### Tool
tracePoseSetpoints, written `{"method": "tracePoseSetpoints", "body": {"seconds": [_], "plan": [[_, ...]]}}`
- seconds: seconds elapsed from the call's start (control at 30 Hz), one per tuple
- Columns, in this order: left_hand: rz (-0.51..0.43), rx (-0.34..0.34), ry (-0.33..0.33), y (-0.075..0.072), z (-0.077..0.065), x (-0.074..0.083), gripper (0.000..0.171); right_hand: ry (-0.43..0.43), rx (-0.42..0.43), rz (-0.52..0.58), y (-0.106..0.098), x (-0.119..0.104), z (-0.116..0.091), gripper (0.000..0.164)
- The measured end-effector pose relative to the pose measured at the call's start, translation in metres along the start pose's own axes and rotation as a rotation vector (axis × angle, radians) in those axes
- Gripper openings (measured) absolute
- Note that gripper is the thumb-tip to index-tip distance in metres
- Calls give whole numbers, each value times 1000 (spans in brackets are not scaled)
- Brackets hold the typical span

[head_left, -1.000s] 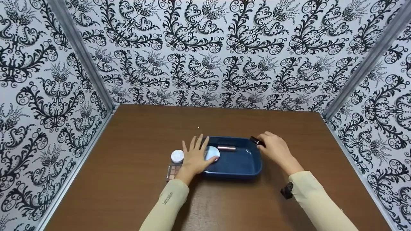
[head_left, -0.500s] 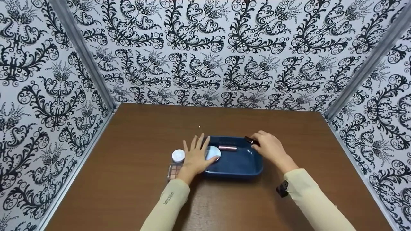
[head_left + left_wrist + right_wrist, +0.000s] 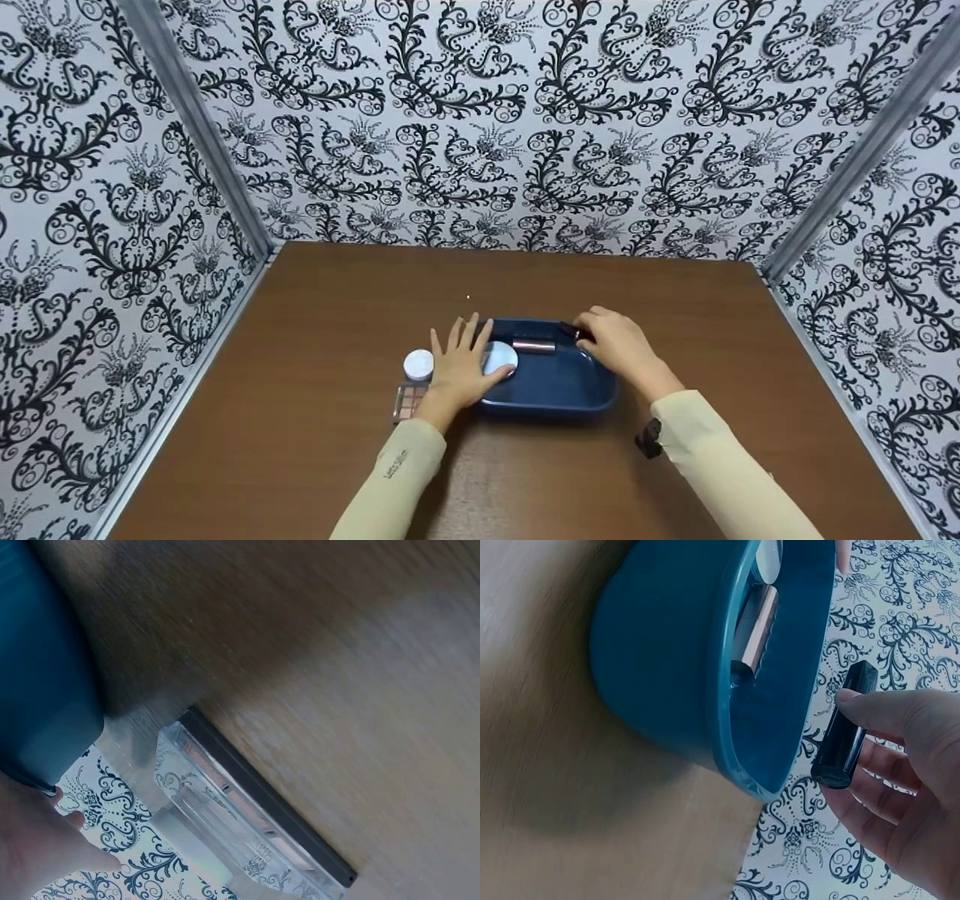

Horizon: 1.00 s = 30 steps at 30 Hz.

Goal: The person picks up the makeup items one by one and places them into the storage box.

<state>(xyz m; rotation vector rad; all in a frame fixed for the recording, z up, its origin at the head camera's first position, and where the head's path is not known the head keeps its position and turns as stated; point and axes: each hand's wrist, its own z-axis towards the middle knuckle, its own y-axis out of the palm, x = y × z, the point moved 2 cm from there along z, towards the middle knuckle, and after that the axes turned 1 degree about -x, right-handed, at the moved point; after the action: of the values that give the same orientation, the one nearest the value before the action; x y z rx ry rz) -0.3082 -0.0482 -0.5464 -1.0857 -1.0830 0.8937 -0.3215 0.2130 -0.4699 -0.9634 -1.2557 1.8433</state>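
Note:
My right hand (image 3: 619, 345) pinches a black lipstick (image 3: 846, 735) between thumb and fingers. In the head view it is over the back right corner of a blue plastic basin (image 3: 551, 409). My left hand (image 3: 456, 373) lies across the basin's left rim, fingers spread and straight, its thumb over a round pale compact (image 3: 502, 355) inside. Along the basin's back wall lies a shiny pinkish tube (image 3: 534, 346), also seen past the rim in the right wrist view.
Left of the basin, a round white jar (image 3: 418, 364) and a clear-lidded eyeshadow palette (image 3: 408, 402) sit on the brown table (image 3: 337, 315), the palette partly behind my left wrist. Patterned panels (image 3: 480, 135) enclose the table at the back and sides.
My right hand has moved left, bringing the lipstick from the basin's right edge in over its back right corner. The left hand stays put on the rim.

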Motion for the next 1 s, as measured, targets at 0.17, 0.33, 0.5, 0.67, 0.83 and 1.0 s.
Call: {"method": "tracePoseSetpoints", "body": {"seconds": [0.17, 0.33, 0.5, 0.67, 0.83, 1.0], "plan": [[9, -7, -4, 0, 0, 0, 92, -3, 0, 6, 5, -4, 3, 25], [3, -15, -5, -2, 0, 1, 91, 10, -13, 20, 10, -8, 6, 25], [-3, -5, 1, -1, -1, 0, 91, -5, -27, 10, 15, -13, 9, 23], [-11, -12, -5, -1, -1, 1, 91, -24, -34, 6, 20, -18, 12, 23], [-31, -8, -5, -2, -1, 1, 90, -30, -82, 6, 24, -25, 15, 22], [-10, -19, -11, -2, -1, 1, 89, -43, -119, -12, 30, -30, 18, 20]]}}
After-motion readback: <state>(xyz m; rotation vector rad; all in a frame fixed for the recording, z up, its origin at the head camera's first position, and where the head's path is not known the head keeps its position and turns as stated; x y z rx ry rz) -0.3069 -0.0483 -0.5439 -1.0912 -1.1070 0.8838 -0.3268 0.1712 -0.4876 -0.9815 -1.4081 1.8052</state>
